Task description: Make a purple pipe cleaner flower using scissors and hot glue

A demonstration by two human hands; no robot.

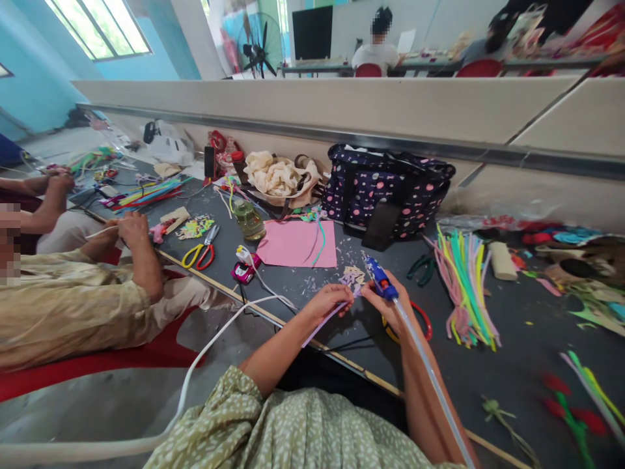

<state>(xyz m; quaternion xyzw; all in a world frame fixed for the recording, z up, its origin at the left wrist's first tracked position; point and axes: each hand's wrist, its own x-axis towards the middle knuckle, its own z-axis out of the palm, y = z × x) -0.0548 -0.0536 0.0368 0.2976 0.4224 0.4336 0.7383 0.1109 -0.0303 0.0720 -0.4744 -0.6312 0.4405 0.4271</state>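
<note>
My left hand (332,303) pinches a lilac pipe cleaner (322,326), whose free end slants down toward my lap. Close beside it, my right hand (393,299) grips a blue glue gun (379,277), nozzle pointing away from me. A long translucent glue stick (424,355) runs from the gun's back along my forearm. My right thumb and fingertips meet the pipe cleaner's upper end; whether they grip it too I cannot make out. Small pale cut pieces (352,275) lie just beyond my fingers. Red-and-yellow-handled scissors (424,320) are partly hidden behind my right hand.
A pink sheet (297,244), a bottle of yellowish liquid (248,220) and a dotted bag (385,189) stand beyond. Bundled pipe cleaners (466,286) and dark pliers (420,268) lie right. A white cable (219,335) crosses at left, near a co-worker's arm (141,254).
</note>
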